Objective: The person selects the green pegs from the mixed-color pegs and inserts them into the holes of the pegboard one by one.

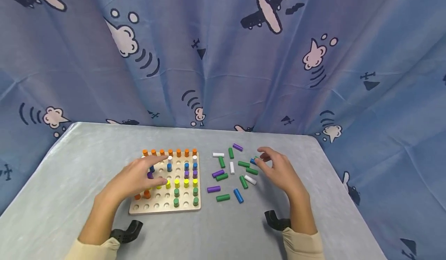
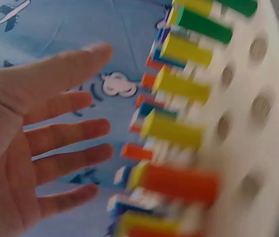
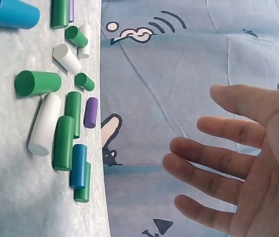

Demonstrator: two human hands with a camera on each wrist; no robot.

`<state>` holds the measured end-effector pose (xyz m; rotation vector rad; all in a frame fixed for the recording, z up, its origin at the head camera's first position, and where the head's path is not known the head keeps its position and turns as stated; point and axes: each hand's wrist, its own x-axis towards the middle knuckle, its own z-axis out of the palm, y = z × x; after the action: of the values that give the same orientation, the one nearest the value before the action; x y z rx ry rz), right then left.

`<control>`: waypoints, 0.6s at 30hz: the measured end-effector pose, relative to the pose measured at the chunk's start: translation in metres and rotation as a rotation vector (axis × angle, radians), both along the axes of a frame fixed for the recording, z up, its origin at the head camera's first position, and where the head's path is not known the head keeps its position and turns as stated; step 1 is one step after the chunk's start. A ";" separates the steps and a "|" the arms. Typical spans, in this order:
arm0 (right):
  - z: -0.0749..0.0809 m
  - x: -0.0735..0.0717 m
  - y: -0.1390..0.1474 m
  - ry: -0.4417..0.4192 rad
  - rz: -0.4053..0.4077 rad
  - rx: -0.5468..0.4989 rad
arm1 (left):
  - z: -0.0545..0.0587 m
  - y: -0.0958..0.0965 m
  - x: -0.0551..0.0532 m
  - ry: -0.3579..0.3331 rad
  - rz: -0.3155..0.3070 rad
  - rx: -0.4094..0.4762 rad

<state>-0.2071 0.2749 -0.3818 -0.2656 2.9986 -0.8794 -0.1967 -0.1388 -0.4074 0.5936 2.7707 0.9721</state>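
My left hand hovers over a wooden pegboard, fingers spread, holding nothing. Pegs stand upright in its holes: an orange row at the back, a yellow row nearer the front, with white, blue, purple and green ones between or in front. In the left wrist view, yellow pegs and an orange peg stand beyond the fingertips. My right hand is held above the right side of the loose pegs, empty, fingers slightly bent. A blue peg and a green peg lie nearest it.
Loose pegs lie scattered right of the board, among them a purple peg, a white peg and a blue peg. They rest on a grey-white cloth-covered table. A blue curtain with airplane prints hangs behind.
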 end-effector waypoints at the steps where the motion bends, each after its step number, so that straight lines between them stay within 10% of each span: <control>1: 0.000 0.000 0.000 -0.003 0.001 0.002 | -0.004 0.003 0.000 -0.002 -0.011 0.018; 9: -0.003 -0.003 0.000 -0.001 0.015 0.017 | -0.026 0.018 -0.001 0.097 -0.008 0.025; 13: -0.003 -0.002 0.000 -0.008 0.011 0.024 | -0.018 0.019 0.002 0.106 -0.020 0.059; 18: -0.002 -0.001 0.001 -0.020 0.003 0.009 | 0.001 0.013 0.009 0.017 -0.062 0.315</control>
<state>-0.2086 0.2764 -0.3836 -0.2604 2.9823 -0.8630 -0.1880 -0.1254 -0.4064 0.7268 2.6133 1.4074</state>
